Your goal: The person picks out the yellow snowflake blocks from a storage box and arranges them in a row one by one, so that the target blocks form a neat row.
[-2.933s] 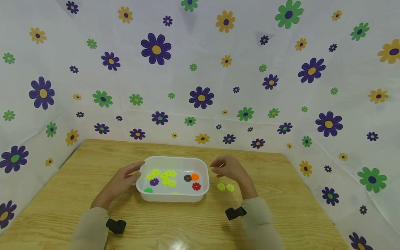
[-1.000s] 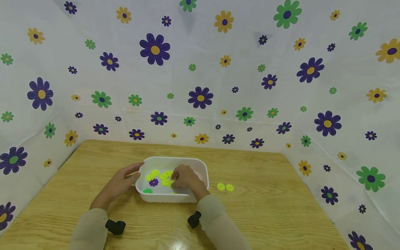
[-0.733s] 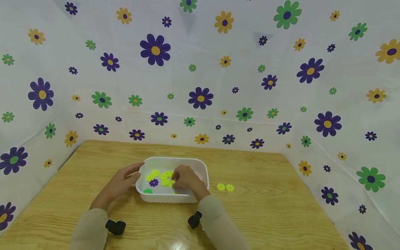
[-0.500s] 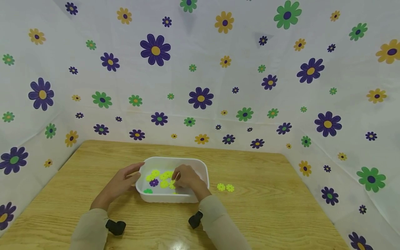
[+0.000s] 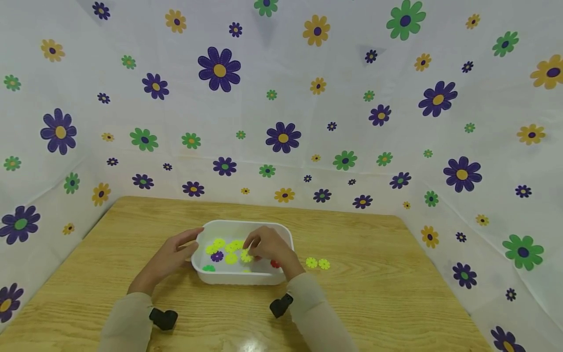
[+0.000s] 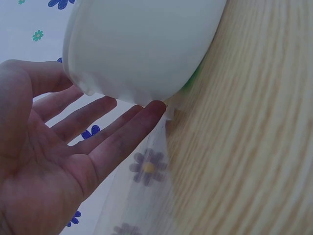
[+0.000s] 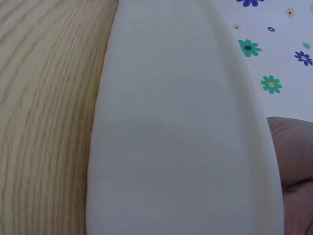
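Okay, head view first: the right hand [image 5: 269, 244] is in over the white tub [image 5: 242, 278], thumb and fingers pinching a yellow flower piece [image 5: 246, 256] that sits tilted up at the fingertips, on the hand's left side. The piece is roundish, so no real long axis; the tub's runs left to right between the hands. Right hand's clearly the nearer one. The left hand [image 5: 172, 252] is at the tub's left end, fingers loosely stretched and touching it, not gripping anything. A purple piece [image 5: 217, 256] and a green piece [image 5: 208, 268] lie left of the pinched one, a red piece [image 5: 274, 264] is partly hidden by the right wrist, and a yellow pair [image 5: 311, 263] is on the wooden table [image 5: 220, 313], just right of the tub. Left wrist view: fingertips against the tub, palm off it. Right wrist view: mostly tub wall, can't tell the grip there.
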`<state>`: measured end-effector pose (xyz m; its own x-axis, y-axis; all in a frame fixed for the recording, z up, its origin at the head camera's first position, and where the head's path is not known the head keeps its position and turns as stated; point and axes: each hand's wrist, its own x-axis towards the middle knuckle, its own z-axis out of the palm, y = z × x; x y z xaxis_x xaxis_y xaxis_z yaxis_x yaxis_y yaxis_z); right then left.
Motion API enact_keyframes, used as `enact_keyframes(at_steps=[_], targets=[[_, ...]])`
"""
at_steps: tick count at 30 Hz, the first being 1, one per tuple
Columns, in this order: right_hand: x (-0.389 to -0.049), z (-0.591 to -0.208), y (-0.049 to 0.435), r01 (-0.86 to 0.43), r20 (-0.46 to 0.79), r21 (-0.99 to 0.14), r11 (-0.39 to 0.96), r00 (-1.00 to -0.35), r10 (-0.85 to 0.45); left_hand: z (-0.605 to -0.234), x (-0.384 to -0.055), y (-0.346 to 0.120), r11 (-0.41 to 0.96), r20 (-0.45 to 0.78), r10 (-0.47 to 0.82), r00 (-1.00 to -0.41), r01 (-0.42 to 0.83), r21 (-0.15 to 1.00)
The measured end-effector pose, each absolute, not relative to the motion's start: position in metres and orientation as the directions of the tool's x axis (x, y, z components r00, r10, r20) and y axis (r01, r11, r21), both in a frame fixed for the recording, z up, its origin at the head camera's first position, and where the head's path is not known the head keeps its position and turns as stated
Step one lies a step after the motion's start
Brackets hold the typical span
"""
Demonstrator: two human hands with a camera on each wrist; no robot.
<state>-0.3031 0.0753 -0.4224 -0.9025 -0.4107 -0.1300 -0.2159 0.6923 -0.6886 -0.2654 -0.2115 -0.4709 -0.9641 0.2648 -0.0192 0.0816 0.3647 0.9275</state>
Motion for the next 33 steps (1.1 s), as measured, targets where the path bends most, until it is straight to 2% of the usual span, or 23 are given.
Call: enact_keyframes(at_steps=[14,23,33], targets=[[-0.303,-0.409,0.102,-0.201,-0.098,-0.765,0.612,-0.903,-0.419,-0.47,-0.265,-0.211,0.351,-0.009,0.281,-0.96,0.094,0.932],[-0.297,-0.398,0.12,-0.22,-0.059,-0.767,0.603,-0.911,-0.407,-0.468,-0.265,-0.21,0.35,-0.006,0.283,-0.959,0.097,0.932],[-0.292,-0.392,0.138,-0.186,-0.055,-0.776,0.603,-0.933,-0.357,-0.468,-0.263,-0.21,0.352,-0.011,0.277,-0.961,0.091,0.932]])
